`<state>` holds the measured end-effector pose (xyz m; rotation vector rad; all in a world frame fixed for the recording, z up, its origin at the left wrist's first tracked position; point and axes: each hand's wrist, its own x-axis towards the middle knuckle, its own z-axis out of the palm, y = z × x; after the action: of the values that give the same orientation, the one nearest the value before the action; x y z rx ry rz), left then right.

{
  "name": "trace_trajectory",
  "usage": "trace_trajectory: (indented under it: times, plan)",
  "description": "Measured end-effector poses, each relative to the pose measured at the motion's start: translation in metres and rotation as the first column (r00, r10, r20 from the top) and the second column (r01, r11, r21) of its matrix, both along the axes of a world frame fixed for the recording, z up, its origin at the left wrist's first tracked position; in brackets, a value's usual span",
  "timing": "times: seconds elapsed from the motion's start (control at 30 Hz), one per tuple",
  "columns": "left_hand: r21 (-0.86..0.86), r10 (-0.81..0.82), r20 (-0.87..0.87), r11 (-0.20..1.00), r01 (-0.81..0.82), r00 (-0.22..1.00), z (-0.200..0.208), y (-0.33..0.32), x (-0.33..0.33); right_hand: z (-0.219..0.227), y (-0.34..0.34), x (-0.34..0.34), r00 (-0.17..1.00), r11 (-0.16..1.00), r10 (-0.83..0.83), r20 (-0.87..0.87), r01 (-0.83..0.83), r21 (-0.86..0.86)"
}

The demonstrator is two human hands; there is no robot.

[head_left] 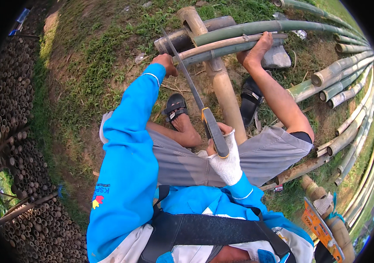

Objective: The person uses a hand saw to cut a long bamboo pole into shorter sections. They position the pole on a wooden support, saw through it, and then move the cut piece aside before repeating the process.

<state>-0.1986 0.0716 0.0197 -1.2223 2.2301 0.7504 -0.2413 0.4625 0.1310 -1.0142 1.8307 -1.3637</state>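
My right hand, in a white fingerless knit glove, grips the black and orange handle of a hand saw. The long blade points away and to the left, crossing the left ends of a tan bamboo strip and a grey-green bamboo pole. Just left of the blade, my bare left hand is closed around the pole's end; its fingers are partly hidden. My bare right foot presses on the bamboo farther right. Whether the teeth have cut in is too small to tell.
A thick bamboo post and a dark crosspiece lie under the work. A long green pole runs off right. A stone, an empty sandal and several bamboo poles lie right; stacked cut bamboo stands left.
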Motion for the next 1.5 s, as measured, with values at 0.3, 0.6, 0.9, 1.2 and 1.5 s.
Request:
trace_trajectory:
  times: [0.3, 0.6, 0.9, 1.2, 1.5]
  plan:
    - [0.098, 0.021, 0.017, 0.995, -0.022, 1.0, 0.006, -0.01, 0.0, -0.065, -0.115, -0.005, 0.99, 0.986, -0.08, 0.113, 0.096, -0.138]
    - [-0.337, 0.017, 0.041, 0.942, -0.002, 0.999, 0.0, 0.02, -0.012, -0.047, -0.113, -0.019, 0.997, 0.994, -0.06, 0.039, 0.063, -0.088]
    - [-0.288, 0.001, 0.014, 0.958, 0.004, 1.0, 0.004, 0.025, -0.003, 0.022, 0.028, -0.007, 0.992, 0.999, -0.043, 0.116, 0.04, 0.029]
    - [-0.264, 0.018, -0.065, 0.964, -0.034, 0.998, 0.006, 0.016, -0.006, -0.042, -0.159, -0.029, 0.996, 0.986, -0.071, 0.058, 0.079, -0.146]
    - [-0.235, 0.01, -0.059, 0.972, -0.024, 0.998, -0.006, 0.019, 0.01, 0.025, 0.04, 0.0, 0.994, 0.998, 0.003, 0.111, -0.009, 0.06]
